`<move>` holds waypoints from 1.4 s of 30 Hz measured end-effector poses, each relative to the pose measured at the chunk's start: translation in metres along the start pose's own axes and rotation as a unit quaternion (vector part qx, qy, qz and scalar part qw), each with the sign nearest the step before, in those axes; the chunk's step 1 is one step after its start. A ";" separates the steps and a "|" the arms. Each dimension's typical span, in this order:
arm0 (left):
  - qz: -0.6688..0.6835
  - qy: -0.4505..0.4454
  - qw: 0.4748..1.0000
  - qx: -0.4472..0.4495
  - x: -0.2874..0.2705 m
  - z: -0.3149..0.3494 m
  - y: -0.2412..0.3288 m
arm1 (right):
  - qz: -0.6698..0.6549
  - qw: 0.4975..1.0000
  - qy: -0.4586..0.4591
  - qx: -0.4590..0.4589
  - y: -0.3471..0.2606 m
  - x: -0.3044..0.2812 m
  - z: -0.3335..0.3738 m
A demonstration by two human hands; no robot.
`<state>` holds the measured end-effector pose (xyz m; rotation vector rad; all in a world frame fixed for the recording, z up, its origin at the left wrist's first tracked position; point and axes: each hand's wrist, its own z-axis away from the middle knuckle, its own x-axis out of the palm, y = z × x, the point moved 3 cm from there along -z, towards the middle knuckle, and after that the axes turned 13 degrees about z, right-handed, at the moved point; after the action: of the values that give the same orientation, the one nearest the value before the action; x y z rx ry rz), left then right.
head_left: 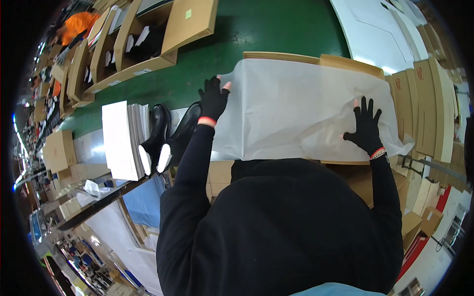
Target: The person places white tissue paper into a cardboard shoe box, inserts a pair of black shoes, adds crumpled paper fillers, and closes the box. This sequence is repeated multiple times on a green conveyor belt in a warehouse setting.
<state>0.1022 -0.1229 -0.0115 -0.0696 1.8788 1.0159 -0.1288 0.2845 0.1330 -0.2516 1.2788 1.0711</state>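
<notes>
A large sheet of thin white tissue paper [291,106] lies spread over a shallow cardboard box [353,68], whose brown far rim shows beyond it. My right hand [366,127], in a black glove with bare fingertips, rests with fingers spread on the right part of the paper. At the paper's left edge is my left hand [213,100], gloved alike, fingers apart; the thumb is close to the paper, and whether it presses on it I cannot tell. Just left of that hand lie two black boots, one [157,129] beside the other [183,132], with white paper at their near ends.
Left of the boots stands a stack of white sheets [119,140]. Open cardboard boxes [140,54] holding black boots line the far left of the green surface. Flat cardboard boxes [424,108] stand upright at the right. A person in orange [79,25] is far off at the upper left.
</notes>
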 end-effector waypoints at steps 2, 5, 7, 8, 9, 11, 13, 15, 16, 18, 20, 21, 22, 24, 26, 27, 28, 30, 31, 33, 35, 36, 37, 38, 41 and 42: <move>0.110 -0.024 0.992 0.052 -0.034 0.006 0.037 | -0.040 0.997 0.071 -0.016 -0.006 -0.012 -0.003; 0.146 -0.026 0.983 0.109 -0.056 0.047 0.082 | -0.045 0.979 0.158 -0.121 -0.038 -0.029 -0.034; 0.134 -0.033 0.982 0.128 -0.043 0.064 0.090 | -0.071 0.958 0.201 -0.192 -0.072 -0.021 -0.067; 0.116 -0.025 0.985 0.124 -0.039 0.070 0.094 | -0.035 0.963 0.165 -0.208 -0.092 -0.024 -0.084; 0.110 -0.039 0.987 0.110 -0.035 0.071 0.095 | -0.018 0.964 0.161 -0.209 -0.110 -0.013 -0.105; 0.109 -0.052 0.988 0.091 -0.037 0.071 0.104 | 0.044 0.976 0.074 -0.197 -0.135 0.000 -0.146; 0.104 -0.035 0.991 0.079 -0.042 0.079 0.105 | 0.105 0.979 0.000 -0.177 -0.150 0.006 -0.164; 0.094 -0.033 0.990 0.097 -0.048 0.089 0.099 | 0.124 0.982 -0.018 -0.143 -0.155 0.013 -0.170; 0.086 -0.024 0.988 0.125 -0.049 0.093 0.094 | 0.099 0.982 0.014 -0.159 -0.155 0.015 -0.168; 0.084 -0.064 0.992 0.075 -0.047 0.108 0.077 | 0.054 0.976 0.073 -0.198 -0.152 0.007 -0.142; 0.079 -0.114 0.990 0.035 -0.048 0.119 0.068 | -0.007 0.970 0.122 -0.210 -0.139 -0.016 -0.101; 0.075 -0.150 0.986 0.023 -0.051 0.124 0.067 | -0.027 0.964 0.150 -0.218 -0.127 -0.021 -0.078; 0.069 -0.184 0.980 0.013 -0.055 0.129 0.065 | -0.015 0.971 0.111 -0.213 -0.117 -0.030 -0.058; 0.030 -0.273 0.962 -0.006 -0.059 0.140 0.059 | -0.012 0.976 0.050 -0.212 -0.094 -0.012 -0.033; -0.106 -0.196 0.972 0.072 -0.078 0.129 0.094 | -0.026 0.968 0.011 -0.248 -0.072 -0.009 -0.022; -0.079 -0.149 0.982 0.085 -0.082 0.117 0.116 | -0.084 0.969 0.032 -0.230 -0.062 -0.011 -0.022; -0.049 -0.098 0.989 0.100 -0.082 0.104 0.139 | -0.138 0.965 0.059 -0.213 -0.052 -0.017 -0.028; 0.083 -0.184 0.966 0.160 -0.063 0.087 0.189 | -0.185 0.955 0.156 -0.171 -0.032 -0.041 -0.051; 0.127 -0.239 0.943 0.196 -0.042 0.087 0.207 | -0.158 0.951 0.217 -0.155 -0.025 -0.056 -0.067; 0.159 -0.343 0.889 0.259 -0.002 0.091 0.246 | -0.145 0.943 0.279 -0.107 -0.014 -0.045 -0.103; 0.142 -0.409 0.848 0.304 0.025 0.097 0.270 | -0.120 0.935 0.324 -0.076 -0.012 -0.033 -0.133; 0.131 -0.430 0.833 0.324 0.035 0.102 0.273 | -0.101 0.936 0.330 -0.069 -0.016 -0.030 -0.143; 0.144 -0.447 0.821 0.325 0.042 0.107 0.272 | -0.081 0.936 0.336 -0.064 -0.016 -0.027 -0.151; 0.144 -0.478 0.810 0.307 0.051 0.113 0.264 | -0.089 0.941 0.320 -0.066 -0.020 -0.022 -0.161; 0.128 -0.540 0.786 0.272 0.055 0.124 0.246 | -0.095 0.951 0.287 -0.061 -0.023 -0.017 -0.179; 0.133 -0.507 0.807 0.272 0.051 0.122 0.241 | -0.110 0.955 0.270 -0.062 -0.021 -0.015 -0.184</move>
<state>0.0552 0.1344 0.0744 0.9285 1.0883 0.4509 -0.2308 0.1403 0.0763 -0.8079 1.6213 0.9182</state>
